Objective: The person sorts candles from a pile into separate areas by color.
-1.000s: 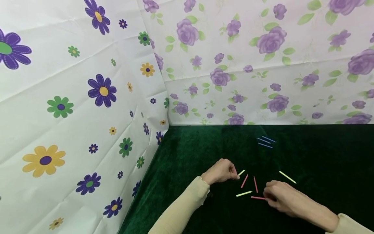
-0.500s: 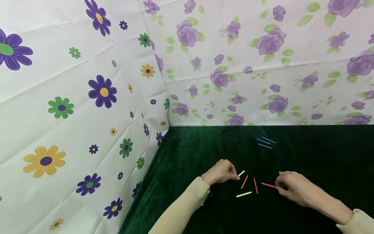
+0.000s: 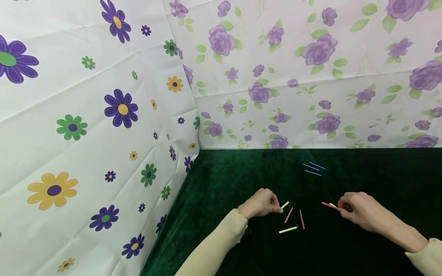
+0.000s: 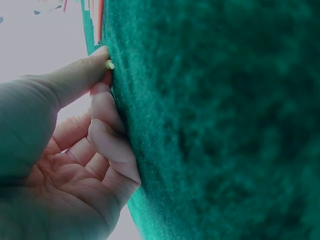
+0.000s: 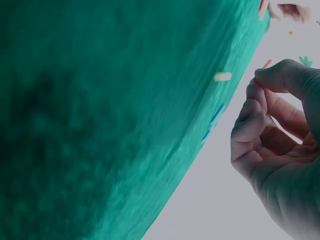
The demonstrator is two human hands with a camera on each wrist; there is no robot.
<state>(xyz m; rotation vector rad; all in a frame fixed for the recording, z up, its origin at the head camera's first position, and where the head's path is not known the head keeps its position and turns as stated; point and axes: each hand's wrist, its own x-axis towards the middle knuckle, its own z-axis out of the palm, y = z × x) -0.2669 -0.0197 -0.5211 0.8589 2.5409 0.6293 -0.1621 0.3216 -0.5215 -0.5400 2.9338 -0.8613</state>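
In the head view my left hand (image 3: pixel 263 202) rests low over the green cloth and pinches a yellow candle (image 3: pixel 284 205) between thumb and forefinger. The candle's end (image 4: pixel 110 64) pokes out at the fingertips in the left wrist view. My right hand (image 3: pixel 364 211) pinches a thin red candle (image 3: pixel 329 205) that points left. Beside it, close to the fingertips, shows part of another yellow candle (image 5: pixel 222 76), lying on the cloth in the right wrist view. Between the hands lie two red candles (image 3: pixel 288 215) and a yellow candle (image 3: pixel 288 230).
Three blue candles (image 3: pixel 313 168) lie farther back on the dark green cloth (image 3: pixel 241 168). White sheets with a flower print stand up along the left side (image 3: pixel 86 161) and the back edge (image 3: pixel 300 111).
My right hand has lifted the red candle away from the others and carried it right and back toward the far yellow candle. The left hand has stayed in place.
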